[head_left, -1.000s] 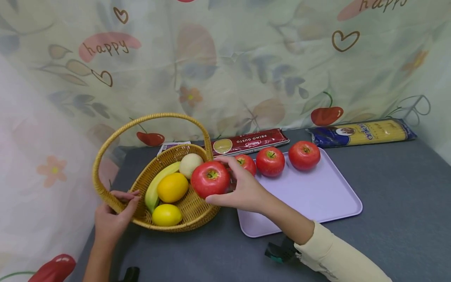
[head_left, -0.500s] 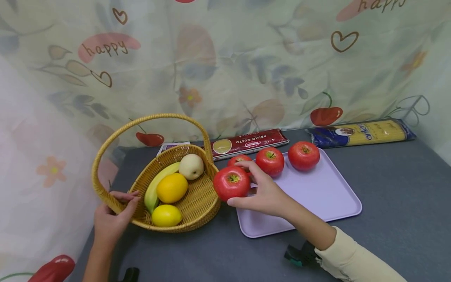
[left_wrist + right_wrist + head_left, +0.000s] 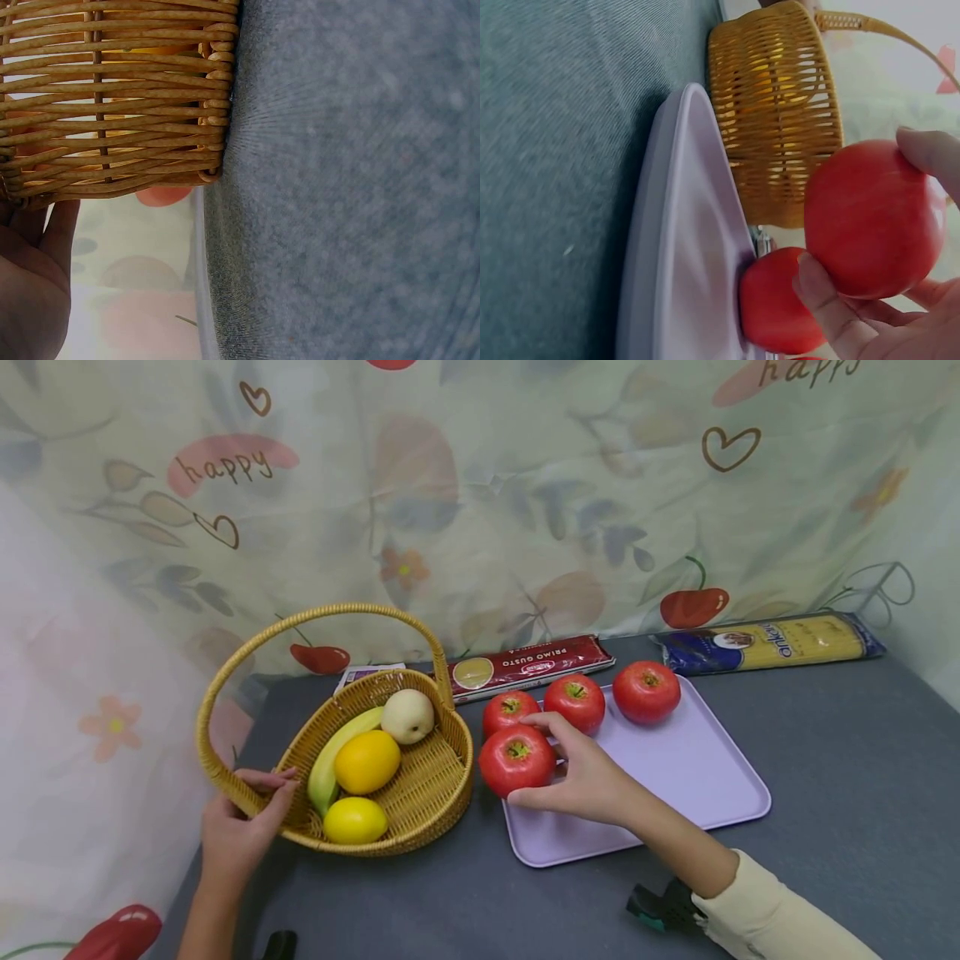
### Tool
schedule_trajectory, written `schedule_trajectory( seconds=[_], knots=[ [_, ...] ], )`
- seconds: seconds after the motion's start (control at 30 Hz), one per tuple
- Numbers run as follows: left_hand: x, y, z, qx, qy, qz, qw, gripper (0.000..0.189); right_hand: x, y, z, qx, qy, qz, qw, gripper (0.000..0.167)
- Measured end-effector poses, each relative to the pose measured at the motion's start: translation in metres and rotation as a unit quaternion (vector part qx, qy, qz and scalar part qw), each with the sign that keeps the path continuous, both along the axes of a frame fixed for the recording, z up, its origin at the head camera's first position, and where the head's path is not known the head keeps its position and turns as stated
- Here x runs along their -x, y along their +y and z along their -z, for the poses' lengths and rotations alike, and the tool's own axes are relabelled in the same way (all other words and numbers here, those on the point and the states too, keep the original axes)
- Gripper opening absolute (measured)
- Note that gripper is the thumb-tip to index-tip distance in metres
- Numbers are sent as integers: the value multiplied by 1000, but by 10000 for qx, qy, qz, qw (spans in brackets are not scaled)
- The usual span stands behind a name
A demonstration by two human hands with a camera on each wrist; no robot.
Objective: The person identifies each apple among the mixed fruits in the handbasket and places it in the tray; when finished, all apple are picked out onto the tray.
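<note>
A red apple [image 3: 517, 760] is gripped between the thumb and fingers of my right hand [image 3: 581, 777], held above the left end of a lilac tray [image 3: 675, 777]. In the right wrist view this apple [image 3: 874, 217] hangs clear of the tray surface. Three more red apples stand along the tray's back edge, the rightmost apple [image 3: 647, 692] apart from the others. My left hand [image 3: 240, 827] holds the left rim of a wicker basket [image 3: 420, 793] by the handle's foot. Inside the basket lie a banana [image 3: 330, 760], an orange-yellow fruit [image 3: 367, 762], a lemon [image 3: 356, 821] and a pale round pear [image 3: 407, 716].
A red pasta packet [image 3: 532, 667] lies behind the basket and tray, against the patterned curtain [image 3: 480, 527]. At the back right is a blue and yellow pasta packet [image 3: 772, 643]. The grey table [image 3: 847, 793] extends to the right of the tray.
My right hand has carried the apple rightward, from over the basket's right side to over the tray's left end. My left hand and the basket have stayed in place.
</note>
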State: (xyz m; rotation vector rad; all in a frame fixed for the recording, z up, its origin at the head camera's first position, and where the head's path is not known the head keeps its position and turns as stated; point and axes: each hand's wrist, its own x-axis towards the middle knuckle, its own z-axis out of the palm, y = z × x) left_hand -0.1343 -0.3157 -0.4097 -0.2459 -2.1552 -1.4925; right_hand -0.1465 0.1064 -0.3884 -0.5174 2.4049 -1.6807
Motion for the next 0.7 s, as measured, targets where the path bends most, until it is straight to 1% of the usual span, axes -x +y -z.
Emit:
schedule_trajectory(
  seconds=[0.07,0.13,0.23,0.33,0.5,0.6,0.7],
  knots=[
    [0,0,0,-36,-12,7,10000,14,1,2,3,-251,5,28,9997,80],
    [0,0,0,-57,-12,13,10000,14,1,4,7,-608,41,-1,9981,80],
    [0,0,1,-80,-4,28,10000,14,2,6,11,-1169,104,-110,9930,80],
    [0,0,1,-27,-8,-21,10000,13,3,8,13,-1536,177,-139,9879,82],
    [1,1,1,25,-109,-132,9999,12,3,11,11,-1720,97,63,9850,86],
    [0,1,1,30,-131,-162,9998,12,4,11,11,-1694,75,146,9854,87],
    [0,1,1,-20,-124,-150,9998,13,5,10,11,-1622,147,189,9865,84]
  ],
)
